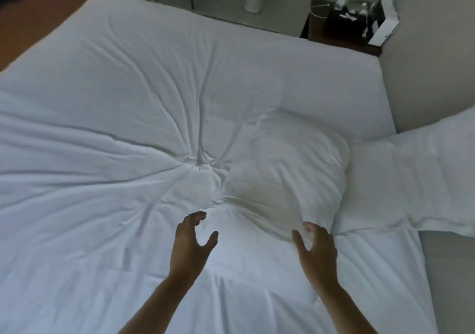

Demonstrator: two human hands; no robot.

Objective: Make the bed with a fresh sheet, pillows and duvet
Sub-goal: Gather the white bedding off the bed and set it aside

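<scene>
Pillow point(285, 179) is sitting mid-bed on the wrinkly sheet point(108, 133), your left hand point(191, 243) and right hand point(314, 248) hover at its near edge, fingers spread and holding nothing, so grab both corners evenly before lifting

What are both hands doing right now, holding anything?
Left hand: open, fingers spread, holding nothing.
Right hand: open, fingertips at the pillow edge; grip cannot be told.

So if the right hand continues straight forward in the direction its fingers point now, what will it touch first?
Most likely the pillow. The right hand is open, its fingers aimed at the pillow's near edge and seemingly at or almost on the fabric there. Nothing else lies between them, though depth is hard to judge.
</scene>
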